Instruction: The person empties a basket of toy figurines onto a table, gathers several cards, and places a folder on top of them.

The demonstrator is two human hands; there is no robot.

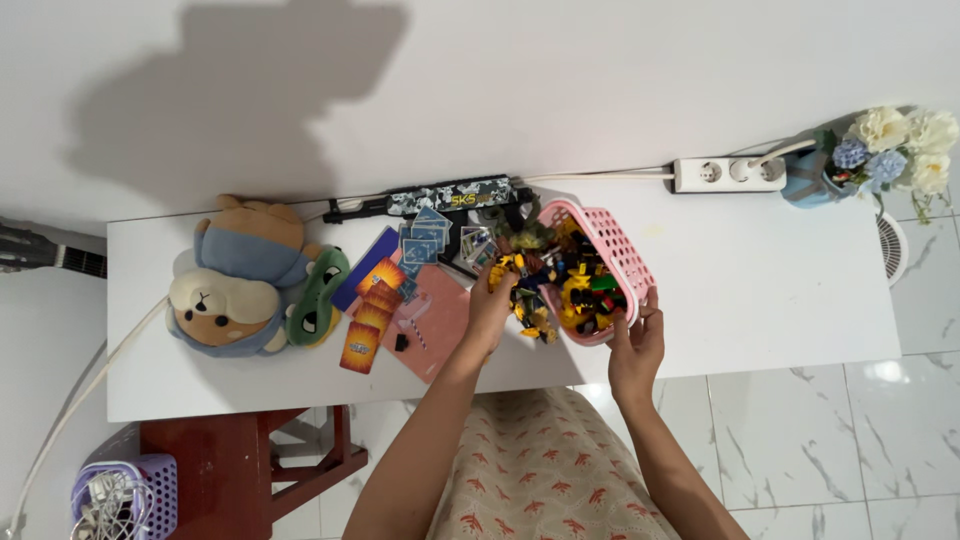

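Note:
A pink plastic basket (612,240) lies tipped on its side on the white table (760,290), spilling small yellow, black and green toy pieces (570,290). My right hand (637,345) grips the basket's near rim. My left hand (490,305) reaches into the spilled pile at the basket's mouth, fingers on a yellow toy piece (503,270); whether it holds the piece I cannot tell.
Left of the pile lie orange cards (368,318), blue cards (425,238), a pink sheet (440,315), a camouflage toy gun (450,197) and a plush bear (235,280). A power strip (728,173) and flower vase (880,150) sit at the right. A red stool (240,460) and purple basket (125,495) stand below.

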